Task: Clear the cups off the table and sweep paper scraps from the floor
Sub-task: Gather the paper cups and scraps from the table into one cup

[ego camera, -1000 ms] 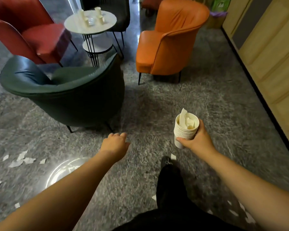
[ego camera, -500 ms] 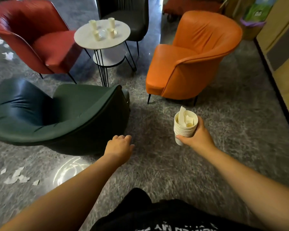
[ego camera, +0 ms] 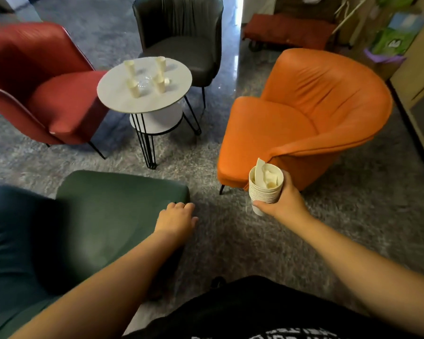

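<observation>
While the right hand (ego camera: 283,200) grips a stack of nested paper cups (ego camera: 264,189) with crumpled paper stuffed in the top one, the left hand (ego camera: 176,220) hangs free over the front edge of the green chair (ego camera: 103,216), fingers loosely curled and holding nothing. Ahead stands the small round white table (ego camera: 123,99), ringed by a red chair (ego camera: 59,99), a dark grey chair (ego camera: 181,35) and an orange armchair (ego camera: 304,113). Four upright paper cups (ego camera: 134,88) stand on it around a small clear glass item too blurred to identify.
</observation>
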Demonstrator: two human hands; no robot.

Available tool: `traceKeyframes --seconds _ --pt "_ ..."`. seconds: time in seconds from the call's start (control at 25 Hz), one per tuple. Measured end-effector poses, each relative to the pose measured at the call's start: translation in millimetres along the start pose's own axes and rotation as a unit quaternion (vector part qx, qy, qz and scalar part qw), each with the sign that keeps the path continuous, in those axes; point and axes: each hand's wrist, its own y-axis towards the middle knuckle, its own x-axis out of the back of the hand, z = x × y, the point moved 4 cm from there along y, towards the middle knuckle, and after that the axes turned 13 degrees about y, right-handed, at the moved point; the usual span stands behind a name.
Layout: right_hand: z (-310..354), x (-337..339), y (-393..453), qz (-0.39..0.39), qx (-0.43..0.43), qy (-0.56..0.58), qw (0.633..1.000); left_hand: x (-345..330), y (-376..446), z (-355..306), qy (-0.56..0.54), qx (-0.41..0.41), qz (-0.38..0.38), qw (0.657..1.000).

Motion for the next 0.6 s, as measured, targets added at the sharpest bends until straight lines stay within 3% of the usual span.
traceKeyframes --seconds 0.32,0.6 --pt "18.5 -37.8 187.8 0.028 -0.001 -0.029 0.999 49.9 159.5 65.9 -0.025 0.056 -0.005 0.998" --pt "47.3 -93.2 371.7 0.128 0.050 -0.003 0.991 93.7 294.2 132.8 -0.056 0.144 -0.011 0.988"
